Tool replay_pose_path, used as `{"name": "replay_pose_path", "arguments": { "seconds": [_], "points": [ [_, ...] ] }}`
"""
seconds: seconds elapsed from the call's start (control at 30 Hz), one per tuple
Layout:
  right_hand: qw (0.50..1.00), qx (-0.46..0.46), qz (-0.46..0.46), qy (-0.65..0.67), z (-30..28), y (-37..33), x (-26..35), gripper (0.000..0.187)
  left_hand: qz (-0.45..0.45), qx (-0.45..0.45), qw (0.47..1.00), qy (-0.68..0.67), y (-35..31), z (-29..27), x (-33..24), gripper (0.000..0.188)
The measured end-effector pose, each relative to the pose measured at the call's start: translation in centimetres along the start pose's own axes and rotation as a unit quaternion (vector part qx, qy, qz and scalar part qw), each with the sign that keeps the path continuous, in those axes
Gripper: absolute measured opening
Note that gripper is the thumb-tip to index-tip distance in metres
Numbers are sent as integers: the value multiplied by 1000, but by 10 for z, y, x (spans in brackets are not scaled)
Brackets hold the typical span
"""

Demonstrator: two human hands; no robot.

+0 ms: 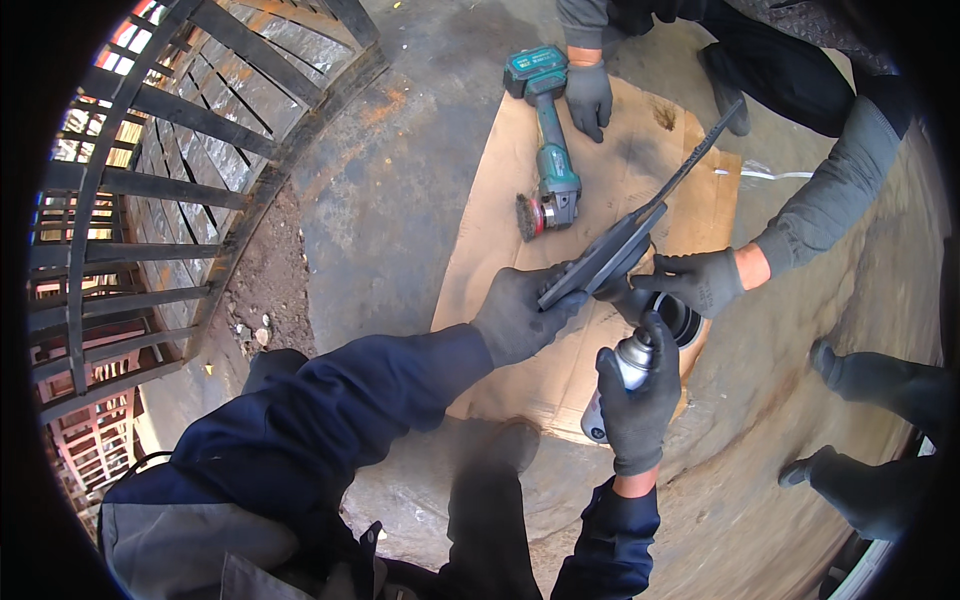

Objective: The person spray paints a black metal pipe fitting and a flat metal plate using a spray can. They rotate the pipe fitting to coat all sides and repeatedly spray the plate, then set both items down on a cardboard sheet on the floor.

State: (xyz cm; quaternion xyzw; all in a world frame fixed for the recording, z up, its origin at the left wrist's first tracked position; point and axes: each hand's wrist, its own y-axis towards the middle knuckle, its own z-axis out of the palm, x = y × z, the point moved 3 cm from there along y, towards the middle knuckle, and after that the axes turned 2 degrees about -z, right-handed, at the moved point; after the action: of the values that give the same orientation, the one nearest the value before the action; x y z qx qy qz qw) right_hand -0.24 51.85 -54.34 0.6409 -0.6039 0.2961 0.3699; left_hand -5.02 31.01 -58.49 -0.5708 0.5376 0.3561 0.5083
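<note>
My left hand [525, 318], in a dark grey work glove, is closed on the near end of a long dark metal part [612, 250]. This part has a flat, wide body and a thin bar running up to the far right. In my gloved right hand [640, 400] is an upright, tilted spray can [634, 360], silver at the top, with my index finger at its nozzle. Just beyond the can, a co-worker's gloved hand [705, 282] reaches to the underside of the part. A black round, ring-shaped piece [683, 318] shows below that hand, partly hidden.
A teal cordless angle grinder [558, 160] with a reddish disc lies on a flattened cardboard sheet [490, 240]. The co-worker's other gloved hand [590, 100] rests beside it. Black metal railings [180, 185] stand at the left. Another person's legs [880, 395] are at the right.
</note>
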Motion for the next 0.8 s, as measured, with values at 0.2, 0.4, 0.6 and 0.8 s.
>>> {"name": "replay_pose_path", "arguments": {
  "seconds": [0.2, 0.4, 0.6, 0.8],
  "points": [
    [987, 40, -95, -121, -3, 34, 4, 64, 13, -4, 1000, -24, 1, 1, -1, 23],
    [987, -77, -40, -134, -38, 115, -2, 58, 16, 2, 999, 29, 0, 0, 1, 30],
    [996, 30, -50, -63, -17, 39, 26, 60, 34, -12, 999, 22, 2, 0, 1, 25],
    [992, -39, 110, 42, -17, -28, 8, 70, -2, -11, 1000, 3, 2, 1, 7, 26]
  ]
}}
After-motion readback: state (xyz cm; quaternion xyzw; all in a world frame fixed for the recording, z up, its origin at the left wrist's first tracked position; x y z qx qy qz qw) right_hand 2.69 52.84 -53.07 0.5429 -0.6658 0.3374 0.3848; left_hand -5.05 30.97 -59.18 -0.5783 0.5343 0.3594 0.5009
